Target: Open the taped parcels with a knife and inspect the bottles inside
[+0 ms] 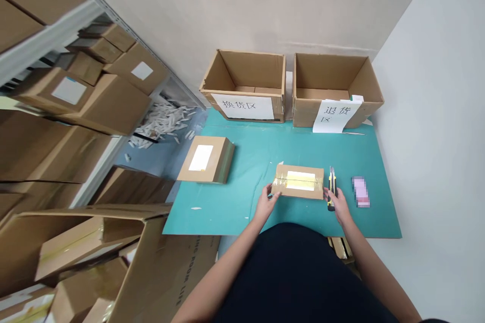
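Note:
A flat cardboard parcel [319, 184] with a white label and clear yellowish tape lies on the green tabletop before me. My left hand [268, 201] is closed on its near left corner, thumb on the front edge. My right hand [339, 204] holds a yellow and black utility knife [332, 186], its blade out and pointing away from me. The fingertips of that hand reach the parcel's right end. To the right of the knife lies a pinkish item [361, 192], blurred out.
A larger labelled carton [208, 159] stands at the table's left edge. Two open boxes with paper signs, a left one [279, 107] and a right one [301, 118], line the back. Shelves of cartons [113, 103] rise at left; a big open box [178, 267] of parcels stands below.

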`<state>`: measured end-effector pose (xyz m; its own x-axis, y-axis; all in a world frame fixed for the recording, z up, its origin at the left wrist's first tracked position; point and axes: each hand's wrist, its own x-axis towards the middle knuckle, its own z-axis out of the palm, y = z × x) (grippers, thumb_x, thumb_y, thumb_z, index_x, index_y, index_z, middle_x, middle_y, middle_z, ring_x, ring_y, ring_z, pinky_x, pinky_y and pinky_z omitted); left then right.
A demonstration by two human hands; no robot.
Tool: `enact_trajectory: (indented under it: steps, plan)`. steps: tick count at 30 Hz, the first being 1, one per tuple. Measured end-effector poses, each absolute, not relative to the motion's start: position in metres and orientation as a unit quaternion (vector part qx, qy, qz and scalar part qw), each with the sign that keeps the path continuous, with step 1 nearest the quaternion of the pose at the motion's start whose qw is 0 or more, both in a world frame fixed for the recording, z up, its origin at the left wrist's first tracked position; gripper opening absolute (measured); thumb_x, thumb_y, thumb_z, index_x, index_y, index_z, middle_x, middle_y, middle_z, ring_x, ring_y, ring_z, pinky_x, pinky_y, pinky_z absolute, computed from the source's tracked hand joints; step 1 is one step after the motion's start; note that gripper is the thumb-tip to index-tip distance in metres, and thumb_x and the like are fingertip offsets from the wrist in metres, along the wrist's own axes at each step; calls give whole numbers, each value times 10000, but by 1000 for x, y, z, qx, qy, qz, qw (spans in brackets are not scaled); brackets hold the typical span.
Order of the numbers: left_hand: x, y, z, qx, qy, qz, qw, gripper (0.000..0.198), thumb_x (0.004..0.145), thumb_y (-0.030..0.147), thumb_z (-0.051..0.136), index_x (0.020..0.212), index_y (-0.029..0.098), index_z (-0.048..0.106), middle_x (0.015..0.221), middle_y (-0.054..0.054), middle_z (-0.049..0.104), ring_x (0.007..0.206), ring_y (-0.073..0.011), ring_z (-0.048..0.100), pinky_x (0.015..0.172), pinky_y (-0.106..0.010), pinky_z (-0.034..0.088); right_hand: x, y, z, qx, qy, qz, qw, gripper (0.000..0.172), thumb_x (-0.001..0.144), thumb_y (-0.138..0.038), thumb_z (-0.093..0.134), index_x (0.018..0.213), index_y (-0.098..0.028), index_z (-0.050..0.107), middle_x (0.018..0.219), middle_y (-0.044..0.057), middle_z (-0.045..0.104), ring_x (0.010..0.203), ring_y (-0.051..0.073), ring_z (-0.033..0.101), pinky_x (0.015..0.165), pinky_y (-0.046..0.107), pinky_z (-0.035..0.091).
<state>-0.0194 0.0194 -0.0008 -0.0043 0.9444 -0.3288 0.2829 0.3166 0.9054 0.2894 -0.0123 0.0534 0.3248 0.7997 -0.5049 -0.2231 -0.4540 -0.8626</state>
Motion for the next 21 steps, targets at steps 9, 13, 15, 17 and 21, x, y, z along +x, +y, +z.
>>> enact_trajectory:
  steps: [9,13,15,17,21]
  plan:
    - [-8,38,15,479,660,301,495,474,859,414,641,1252,157,578,1292,-146,672,1196,-301,636,1030,-428,486,279,34,97,-661,-590,414,208,422,869,-396,619,1259,-237,589,1086,74,746,894,256,710,764,359,548]
    - [-4,41,19,466,672,304,489,462,845,386,663,1239,152,602,1237,-134,704,1154,-291,659,1003,-399,497,249,61,118,-598,-722,346,38,444,957,-319,530,1397,-262,537,1306,92,685,1109,277,677,917,366,510]
    - [-3,41,19,466,671,308,488,450,839,374,671,1230,159,617,1211,-123,717,1135,-287,667,990,-392,504,237,71,124,-557,-767,317,-16,453,981,-311,496,1432,-272,517,1354,87,659,1158,275,657,948,363,498]
    - [-3,39,19,470,669,309,486,435,839,360,670,1225,165,626,1209,-116,720,1128,-284,670,983,-388,508,228,78,127,-524,-799,289,-51,466,994,-324,483,1459,-282,498,1365,86,651,1195,275,635,970,367,488]
    - [-3,35,17,474,663,315,487,446,846,358,654,1243,157,621,1236,-124,709,1124,-288,671,974,-390,510,220,85,130,-476,-834,262,-95,500,1009,-333,468,1508,-304,439,1300,92,681,1163,268,643,955,361,483]
